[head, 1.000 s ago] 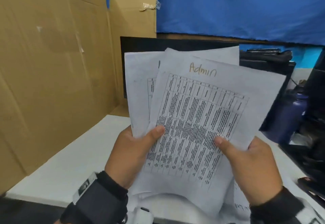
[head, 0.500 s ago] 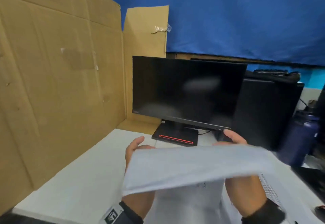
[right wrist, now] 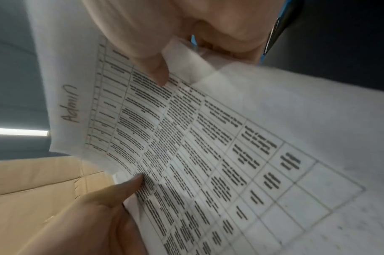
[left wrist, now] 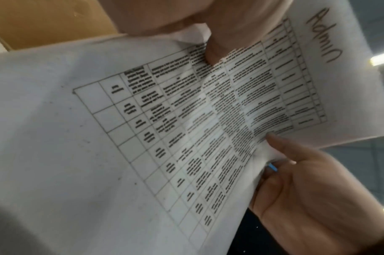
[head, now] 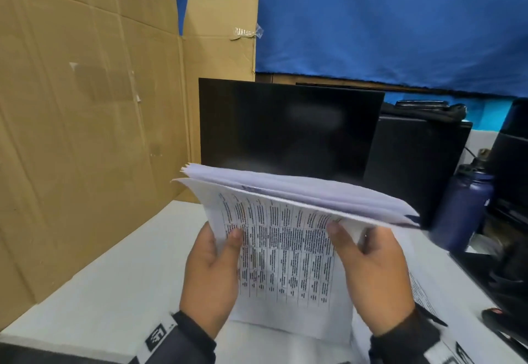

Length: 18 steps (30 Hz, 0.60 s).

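Observation:
A stack of white printed sheets [head: 285, 255] carries a table of text, and "Admin" is handwritten at the top of the front sheet [left wrist: 143, 138]. My left hand [head: 220, 249] grips its left edge with the thumb on the print. My right hand [head: 351, 243] grips the right edge in the same way. The top half of the sheets curls forward, away from me, over the desk. In the right wrist view a dark pen [right wrist: 274, 34] with blue parts is tucked behind the sheets [right wrist: 208, 155] in my right hand. The fingers behind the paper are hidden.
A dark monitor [head: 285, 126] stands behind the sheets on the white table [head: 100, 292]. Cardboard panels [head: 85, 135] wall off the left. To the right are a black computer case [head: 414, 157], a dark blue bottle [head: 463, 206] and more printed sheets [head: 423, 295] on the table.
A second ago the sheets stood upright and fanned, facing me. They then flopped forward and flat. Now they are squared into one stack, the lower half raised toward me.

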Each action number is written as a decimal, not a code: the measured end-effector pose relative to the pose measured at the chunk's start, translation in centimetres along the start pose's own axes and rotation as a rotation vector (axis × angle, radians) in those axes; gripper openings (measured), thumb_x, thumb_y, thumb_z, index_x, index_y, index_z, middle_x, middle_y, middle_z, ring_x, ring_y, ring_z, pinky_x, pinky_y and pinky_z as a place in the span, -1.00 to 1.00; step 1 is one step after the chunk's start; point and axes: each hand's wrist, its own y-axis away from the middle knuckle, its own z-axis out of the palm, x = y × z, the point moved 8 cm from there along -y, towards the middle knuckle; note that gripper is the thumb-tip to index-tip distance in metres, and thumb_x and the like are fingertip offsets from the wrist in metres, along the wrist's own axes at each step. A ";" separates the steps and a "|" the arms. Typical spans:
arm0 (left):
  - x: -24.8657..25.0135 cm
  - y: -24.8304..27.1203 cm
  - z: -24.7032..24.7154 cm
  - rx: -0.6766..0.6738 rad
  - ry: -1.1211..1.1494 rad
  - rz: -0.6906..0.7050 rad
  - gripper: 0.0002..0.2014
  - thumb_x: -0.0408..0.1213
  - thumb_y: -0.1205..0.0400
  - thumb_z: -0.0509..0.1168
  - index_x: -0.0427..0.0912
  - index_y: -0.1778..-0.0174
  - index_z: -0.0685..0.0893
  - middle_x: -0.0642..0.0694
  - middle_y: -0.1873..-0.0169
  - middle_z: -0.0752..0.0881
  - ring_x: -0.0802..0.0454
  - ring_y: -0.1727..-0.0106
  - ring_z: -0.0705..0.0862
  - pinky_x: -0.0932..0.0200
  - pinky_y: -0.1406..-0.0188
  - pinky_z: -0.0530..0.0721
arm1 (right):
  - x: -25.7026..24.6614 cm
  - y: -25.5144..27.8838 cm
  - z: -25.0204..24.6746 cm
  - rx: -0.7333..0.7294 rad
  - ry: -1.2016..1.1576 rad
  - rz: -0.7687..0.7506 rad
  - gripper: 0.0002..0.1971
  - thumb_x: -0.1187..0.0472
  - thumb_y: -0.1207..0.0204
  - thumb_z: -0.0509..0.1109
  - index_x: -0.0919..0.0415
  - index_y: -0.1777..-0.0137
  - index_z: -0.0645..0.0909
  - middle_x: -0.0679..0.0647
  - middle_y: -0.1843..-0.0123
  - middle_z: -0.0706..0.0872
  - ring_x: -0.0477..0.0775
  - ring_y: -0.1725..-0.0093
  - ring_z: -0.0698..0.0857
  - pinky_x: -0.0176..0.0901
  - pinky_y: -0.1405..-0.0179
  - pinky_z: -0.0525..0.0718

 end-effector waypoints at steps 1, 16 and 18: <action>-0.6 -0.1 0.0 -0.009 -0.005 -0.042 -0.81 -0.24 -0.79 0.31 0.07 -0.25 0.74 0.06 -0.10 0.89 0.06 -0.16 0.85 -0.09 -0.20 0.74 | 0.2 -0.5 0.0 -0.013 -0.003 0.013 -0.73 -0.02 -0.50 0.55 -0.06 0.30 0.52 -0.27 0.44 0.69 -0.21 0.45 0.63 -0.41 0.41 0.52; -0.4 -0.3 0.0 -0.164 -0.293 -0.086 -0.79 -0.24 -0.84 0.22 0.06 -0.10 0.78 0.00 0.03 0.91 -0.03 0.00 0.88 -0.17 -0.06 0.82 | 4.8 -1.9 -2.4 0.003 0.213 0.263 -0.66 0.06 -0.70 0.32 0.36 0.15 0.54 0.24 0.20 0.67 0.35 0.16 0.69 0.23 0.08 0.75; 1.2 -1.4 -0.9 -0.186 -0.448 -0.047 -0.80 -0.19 -0.83 0.23 0.00 -0.01 0.76 0.01 0.17 0.88 -0.03 0.14 0.83 -0.09 0.05 0.78 | 3.7 -0.5 -0.7 -0.407 0.557 0.378 -0.55 -0.13 -0.69 0.22 0.31 0.05 0.63 0.27 0.08 0.79 0.32 0.10 0.78 0.21 0.04 0.80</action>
